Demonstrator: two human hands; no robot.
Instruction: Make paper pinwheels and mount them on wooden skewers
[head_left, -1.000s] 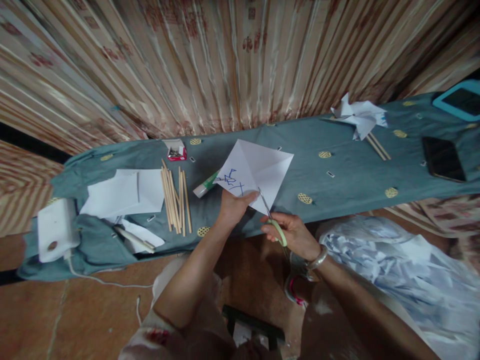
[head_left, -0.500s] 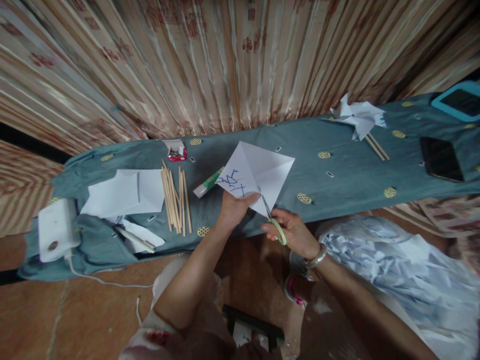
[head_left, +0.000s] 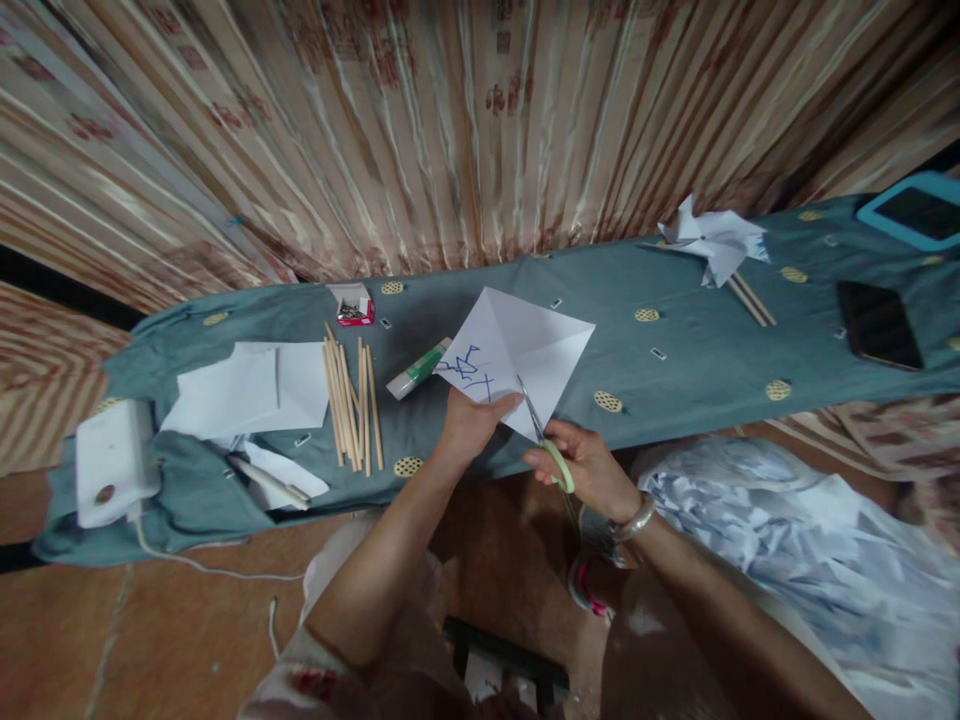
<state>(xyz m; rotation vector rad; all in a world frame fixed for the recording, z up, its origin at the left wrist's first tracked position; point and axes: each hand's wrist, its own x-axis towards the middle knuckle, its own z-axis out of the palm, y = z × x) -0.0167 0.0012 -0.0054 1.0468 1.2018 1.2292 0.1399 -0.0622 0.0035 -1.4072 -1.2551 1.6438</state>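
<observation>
A square of white paper [head_left: 536,350], creased and marked with blue pen lines at its left corner, is held above the table's front part. My left hand [head_left: 472,422] pinches its lower left edge, thumb on top. Green-handled scissors [head_left: 556,462] are gripped in my right hand [head_left: 585,465]. Their blades lie at the paper's lower corner, pointing toward its middle; whether they are parted is hard to see. Just left of the paper lies a green and white tube [head_left: 420,368]. Several wooden sticks [head_left: 352,405] rest farther left.
White sheets [head_left: 225,390], a pen [head_left: 270,480] and a white corded device [head_left: 116,465] occupy the left end. A red box [head_left: 354,305] stands at the back. Rightward are a paper pinwheel [head_left: 712,240], a phone [head_left: 879,325] and a blue-framed tablet [head_left: 919,212]. A plastic bag [head_left: 795,560] of paper sits below right.
The paper, scissors and both hands appear slightly lower and farther right, with a small shift of the view. Both holds look the same.
</observation>
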